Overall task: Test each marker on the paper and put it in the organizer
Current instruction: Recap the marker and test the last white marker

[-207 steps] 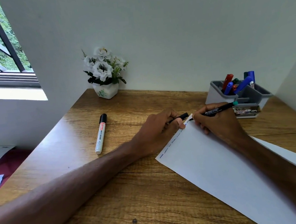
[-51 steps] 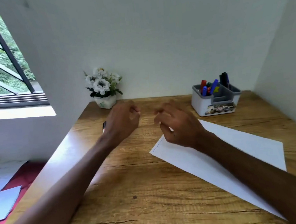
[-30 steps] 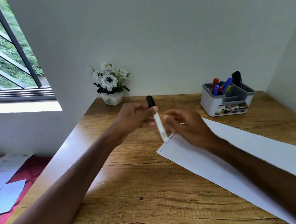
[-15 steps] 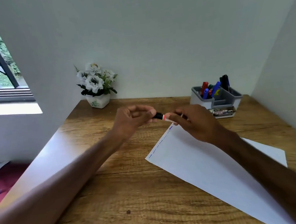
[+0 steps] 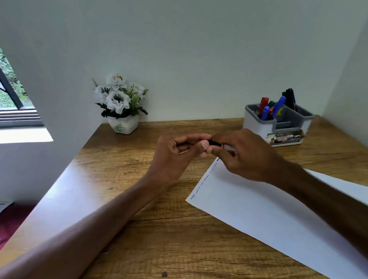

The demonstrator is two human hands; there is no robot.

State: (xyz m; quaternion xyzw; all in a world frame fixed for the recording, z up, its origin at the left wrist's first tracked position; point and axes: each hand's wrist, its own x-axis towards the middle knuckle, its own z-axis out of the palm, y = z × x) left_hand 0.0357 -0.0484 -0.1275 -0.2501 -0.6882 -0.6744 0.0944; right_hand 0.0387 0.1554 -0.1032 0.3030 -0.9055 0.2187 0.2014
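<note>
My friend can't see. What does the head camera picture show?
Two hands meet above a wooden desk: the left hand pinches the black cap end of a marker and the right hand grips its white barrel. Below lies a sheet of paper with blue dashes along one edge; a grey organizer holding other markers stands behind.

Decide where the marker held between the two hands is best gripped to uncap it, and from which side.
Grip the black cap end of the marker, coming from the left with the left hand. The marker lies roughly level with the cap pointing left, while the right hand wraps the white barrel, so a pull along its length likely frees it.
</note>
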